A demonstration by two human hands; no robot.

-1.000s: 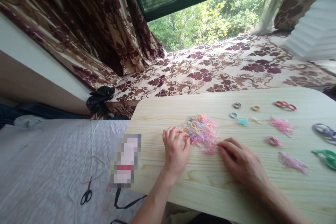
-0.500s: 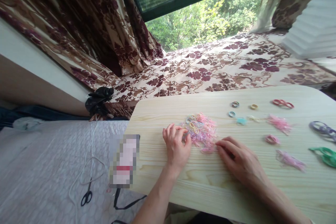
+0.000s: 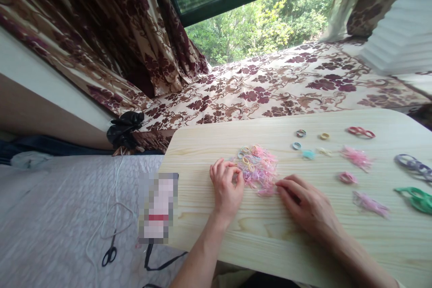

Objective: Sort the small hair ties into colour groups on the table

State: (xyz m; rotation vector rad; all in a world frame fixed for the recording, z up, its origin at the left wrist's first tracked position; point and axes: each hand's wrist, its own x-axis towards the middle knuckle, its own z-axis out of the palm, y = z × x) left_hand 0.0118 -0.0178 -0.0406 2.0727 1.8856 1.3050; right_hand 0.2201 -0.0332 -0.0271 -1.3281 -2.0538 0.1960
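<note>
A loose pile of small elastic hair ties (image 3: 259,166), mostly pink and lilac with some yellow and blue ones, lies on the pale wooden table (image 3: 249,234). At its left edge is my left hand (image 3: 227,186), fingers curled and thumb meeting the index finger. Whatever that pinch may hold is too small to make out. My right hand (image 3: 305,204) rests on the table, its thumb and index fingertips pressed together beside the pile's lower right edge. I cannot see clearly what is between them.
Right of the pile lie a pink bunch (image 3: 357,156), a lilac bunch (image 3: 371,204), a turquoise bunch (image 3: 308,154), red hair ties (image 3: 361,132), purple ones (image 3: 413,164) and green ones (image 3: 416,199). Black-handled scissors (image 3: 110,255) and a white cord (image 3: 101,225) lie on the bed at left.
My left thumb and index finger have come closer together at the pile's edge. My right hand stays nearly still. The whole view has shifted slightly.
</note>
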